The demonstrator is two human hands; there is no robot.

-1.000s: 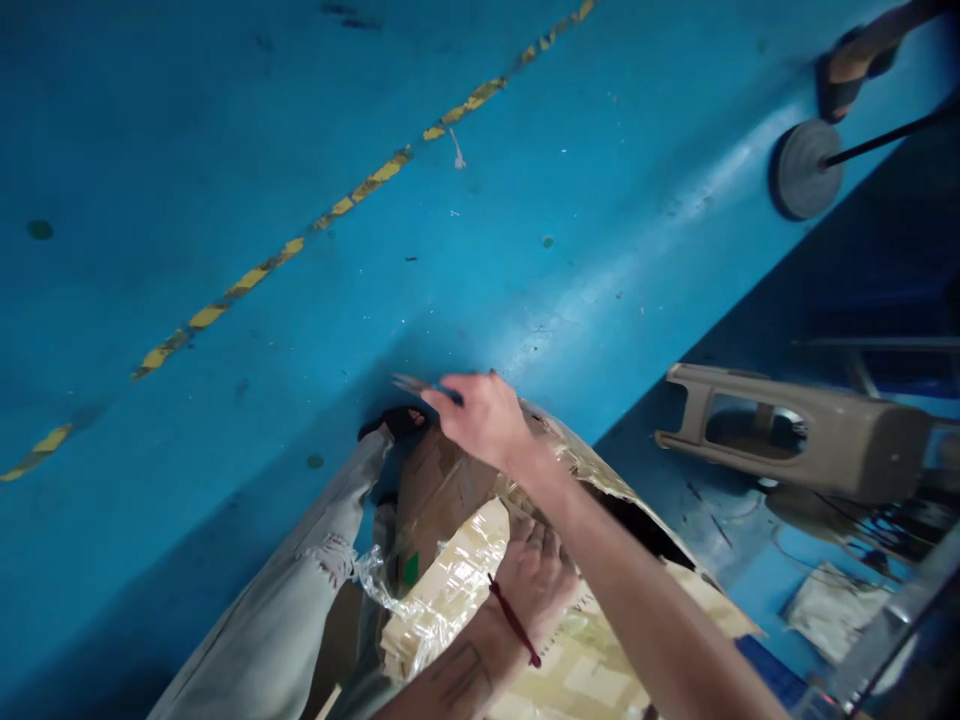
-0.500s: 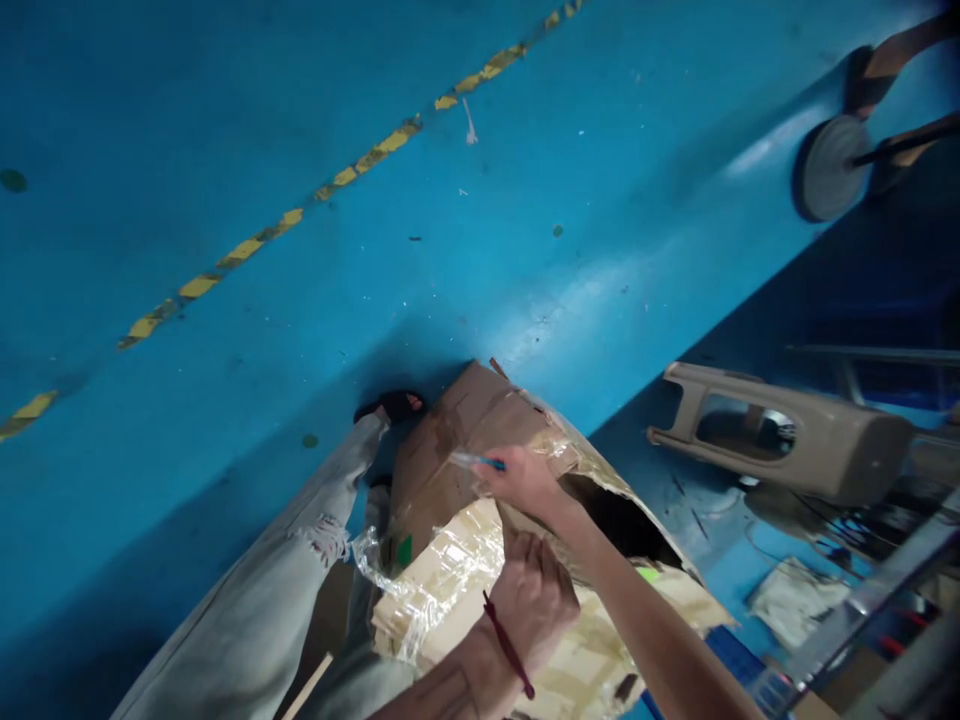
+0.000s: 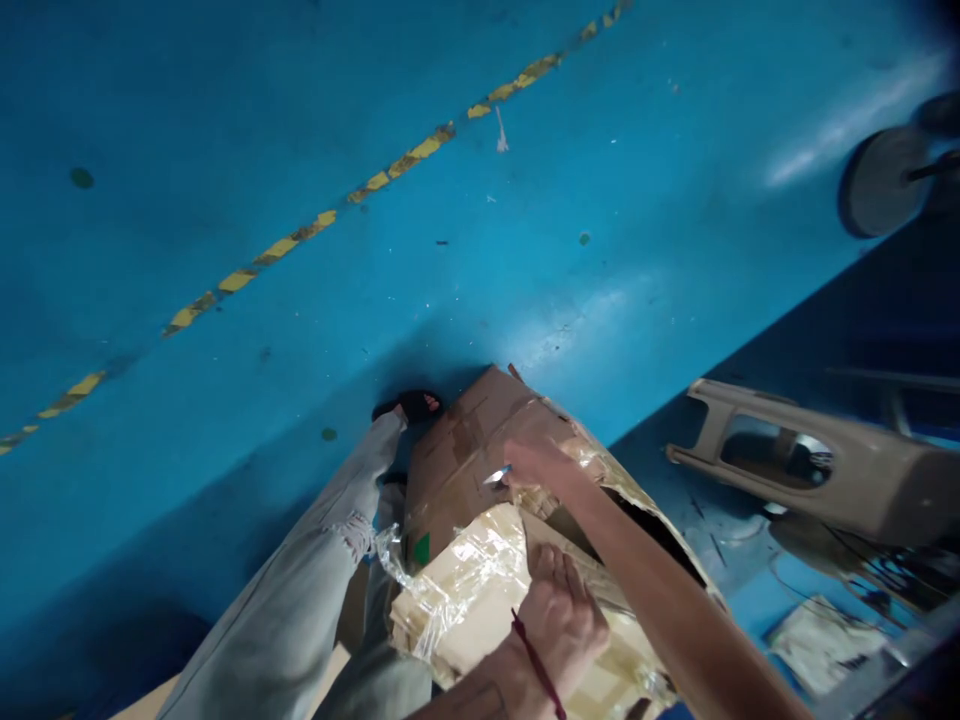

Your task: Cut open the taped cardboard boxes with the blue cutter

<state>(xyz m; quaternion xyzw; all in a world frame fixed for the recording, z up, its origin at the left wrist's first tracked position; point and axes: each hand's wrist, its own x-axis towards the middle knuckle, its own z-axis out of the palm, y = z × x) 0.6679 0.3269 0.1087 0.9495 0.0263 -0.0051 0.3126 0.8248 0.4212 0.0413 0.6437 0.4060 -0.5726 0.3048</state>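
A torn cardboard box [image 3: 472,420] with creased tape over it stands against my legs. My right hand [image 3: 536,465] is closed around a box cutter [image 3: 496,475]; its blade points left over the side of the box, and most of its handle is hidden in my fist. Whether the blade touches the cardboard I cannot tell. Lower down, my left hand [image 3: 564,610], a dark red cord at its wrist, is closed on the edge of a cardboard flap [image 3: 480,560]. Clear tape hangs crumpled from this flap. A dark opening shows beside my right forearm.
A blue floor [image 3: 300,130] carries a worn yellow-and-black line [image 3: 277,250]. My jeans-clad leg [image 3: 277,600] is left of the box. To the right lie a beige plastic stool [image 3: 780,450] and a white cloth [image 3: 825,640]. A round grey base [image 3: 885,185] stands at upper right.
My right hand has drawn the box cutter slightly down along the box, and the blade is tilted more. My left hand keeps its hold on the flap. The view has shifted a little left.
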